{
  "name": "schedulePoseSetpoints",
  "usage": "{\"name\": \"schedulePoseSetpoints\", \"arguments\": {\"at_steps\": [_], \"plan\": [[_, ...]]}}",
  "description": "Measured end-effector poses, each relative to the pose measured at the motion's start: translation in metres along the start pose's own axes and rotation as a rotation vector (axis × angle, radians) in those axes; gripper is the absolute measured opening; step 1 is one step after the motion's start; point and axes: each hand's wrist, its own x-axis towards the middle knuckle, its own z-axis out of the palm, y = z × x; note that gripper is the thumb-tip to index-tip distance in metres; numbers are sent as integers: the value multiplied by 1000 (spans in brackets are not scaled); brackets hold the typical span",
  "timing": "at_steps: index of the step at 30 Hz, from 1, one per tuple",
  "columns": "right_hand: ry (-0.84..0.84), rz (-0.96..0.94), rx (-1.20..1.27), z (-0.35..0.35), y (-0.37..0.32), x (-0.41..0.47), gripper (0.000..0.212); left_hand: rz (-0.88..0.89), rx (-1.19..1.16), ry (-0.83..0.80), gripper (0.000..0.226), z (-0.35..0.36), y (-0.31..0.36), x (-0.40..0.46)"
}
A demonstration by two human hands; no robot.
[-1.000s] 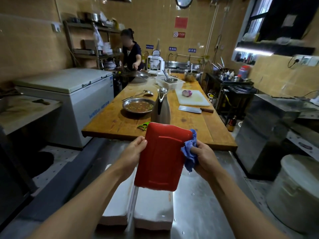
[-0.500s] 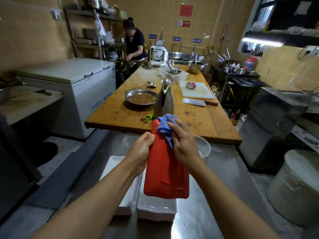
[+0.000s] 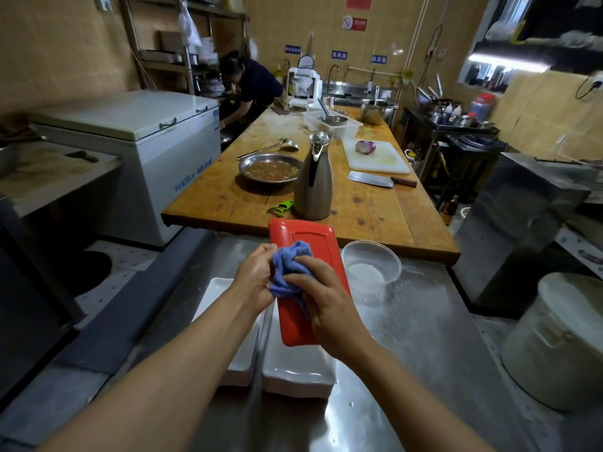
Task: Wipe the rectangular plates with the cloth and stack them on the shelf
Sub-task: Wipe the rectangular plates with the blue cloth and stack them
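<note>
Right now the left hand (image 3: 253, 282) holds the red plate (image 3: 310, 256) up over the steel counter (image 3: 424, 337), and the right hand (image 3: 321, 300) presses the bunched blue cloth (image 3: 290, 272) on it. Two white plates (image 3: 293, 370) lie at 6 o'clock from it, so wiping looks only started and nothing looks stacked on a shelf yet.

— Red plate (image 3: 313, 243): smooth, glossy, plastic-looking. Blue cloth (image 3: 290, 272): soft, crumpled, matt.

— White plates (image 3: 297, 370) near the worktop's front edge: glossy, smooth. Ceramic or plastic, hard to tell.

— Worktop (image 3: 424, 337) itself: brushed metal, dull sheen, wet-looking streaks. Clear bowl (image 3: 372, 265) toward its far edge: thin transparent plastic.

— Long table (image 3: 375, 213) beyond: bare wood, worn, stained, matt. Jug (image 3: 313, 181) near its front edge: satin metal, polished shiny top. Round dish (image 3: 270, 168): shiny metal. Cutting board (image 3: 375, 158): white matt plastic.
</note>
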Motion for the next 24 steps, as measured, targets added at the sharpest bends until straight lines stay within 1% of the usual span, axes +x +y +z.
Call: {"name": "schedulePoseSetpoints", "arguments": {"at_steps": [2,5,6,10,12,15,17,20,24], "plan": [[15,-40,-36,2,-1,-11,26,-32,2,59,37,1,1,2],[32,-87,-90,0,-2,-25,20,84,-14,136,25,0,2,9],[37,-105,-113,-2,-1,-28,18,98,-15,151,26,-1,3,10],[97,-137,-201,-12,4,-39,24,93,-48,170,30,-1,3,12],[161,-91,-188,-18,9,-44,20,85,-76,167,34,1,4,13],[218,23,-106,-30,16,-49,29,86,-89,173,26,3,6,13],[240,112,-36,-37,19,-49,30,68,-92,157,24,2,6,13],[198,199,34,-43,20,-40,31,71,-56,116,22,1,3,14],[89,212,-7,-46,21,-13,40,136,20,105,19,2,-1,14]]}}
